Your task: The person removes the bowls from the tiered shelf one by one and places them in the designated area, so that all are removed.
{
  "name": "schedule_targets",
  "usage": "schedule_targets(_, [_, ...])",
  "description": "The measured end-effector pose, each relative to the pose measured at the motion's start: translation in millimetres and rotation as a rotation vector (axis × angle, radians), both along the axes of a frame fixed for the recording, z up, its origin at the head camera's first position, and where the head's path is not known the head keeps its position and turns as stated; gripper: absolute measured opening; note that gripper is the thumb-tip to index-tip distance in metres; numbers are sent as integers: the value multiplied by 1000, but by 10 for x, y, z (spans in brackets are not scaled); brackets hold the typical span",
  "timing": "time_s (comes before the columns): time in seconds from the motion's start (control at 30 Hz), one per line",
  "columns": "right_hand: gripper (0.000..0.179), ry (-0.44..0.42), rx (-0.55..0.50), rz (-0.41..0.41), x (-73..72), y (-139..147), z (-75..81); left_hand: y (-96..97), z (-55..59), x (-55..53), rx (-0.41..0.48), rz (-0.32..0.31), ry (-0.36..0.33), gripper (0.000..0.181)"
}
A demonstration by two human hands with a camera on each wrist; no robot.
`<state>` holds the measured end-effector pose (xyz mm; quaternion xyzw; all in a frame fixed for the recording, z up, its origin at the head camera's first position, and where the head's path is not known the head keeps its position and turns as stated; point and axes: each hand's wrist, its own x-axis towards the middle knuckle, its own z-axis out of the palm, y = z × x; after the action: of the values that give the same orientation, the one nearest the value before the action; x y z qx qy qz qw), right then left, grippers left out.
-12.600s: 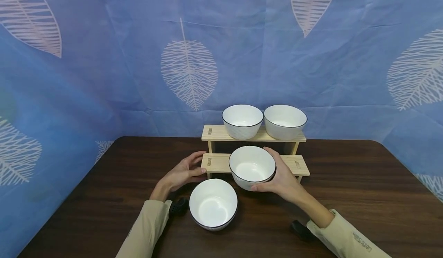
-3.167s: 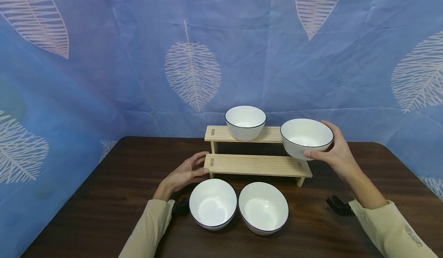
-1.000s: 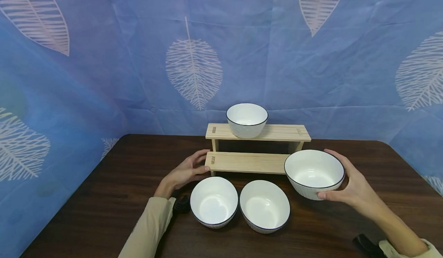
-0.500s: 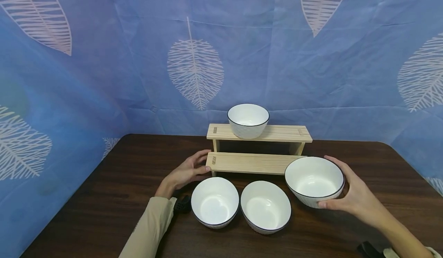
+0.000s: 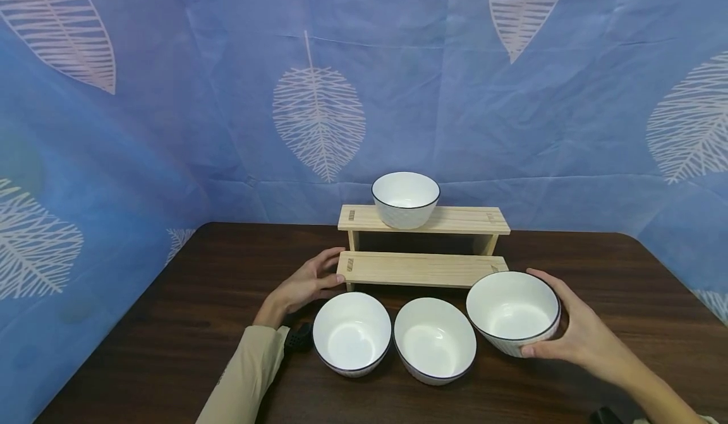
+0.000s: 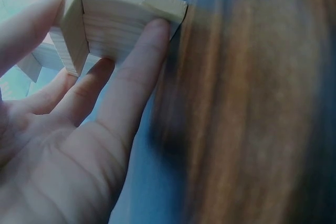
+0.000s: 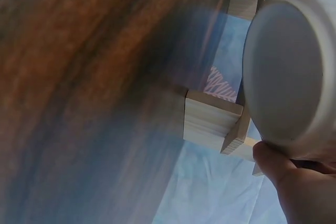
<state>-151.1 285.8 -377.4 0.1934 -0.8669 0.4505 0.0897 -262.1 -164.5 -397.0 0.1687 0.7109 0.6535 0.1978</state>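
Note:
My right hand point(image 5: 588, 335) grips a white bowl with a dark rim point(image 5: 514, 304) by its right side, thumb in front and fingers behind. In the right wrist view the held bowl's underside point(image 7: 283, 72) shows, raised off the table. To its left, two matching bowls stand side by side on the table: a middle bowl point(image 5: 435, 342) and a left bowl point(image 5: 352, 335). My left hand point(image 5: 304, 288) holds the left end of the two-tier wooden rack point(image 5: 421, 269), with fingertips on its leg point(image 6: 115, 35) in the left wrist view. One more bowl point(image 5: 406, 199) sits on the upper shelf.
The dark wooden table point(image 5: 170, 348) extends to both sides. Behind it hangs a blue cloth point(image 5: 227, 95) with white leaf prints, close behind the rack. The rack's lower shelf bears no bowl.
Earlier, my right hand brought one bowl from the lower shelf to the table, then lifted another off the upper shelf. That bowl has since come forward and down beside the middle bowl. Left hand stays.

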Motion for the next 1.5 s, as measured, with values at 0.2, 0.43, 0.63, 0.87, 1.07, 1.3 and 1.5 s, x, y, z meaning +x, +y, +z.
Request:
schedule_targets(0.2, [115,-15,12,10,3,20,-29,11,-7,-6,4,1,-6,68])
schedule_targets(0.43, [107,-31,26,15,26,62,-54,15,-12,-9,4,-4,-7,70])
schedule_targets(0.63, [108,-16,83,19,54,131,-84,6,-21,-14,6,-7,-8,70])
schedule_targets(0.87, [105,-63,136,30,34,160,-110,12,-9,-18,4,-4,-5,69])
schedule_targets(1.07, [103,-59,78,85,11,219,-156,22,12,-22,0,-1,-4,69])
schedule_targets(1.3, [103,-115,23,169,14,359,-214,14,25,-11,-5,6,-10,69])
schedule_targets(1.5, [106,-159,-13,284,20,451,-220,9,22,5,-16,5,-2,69])
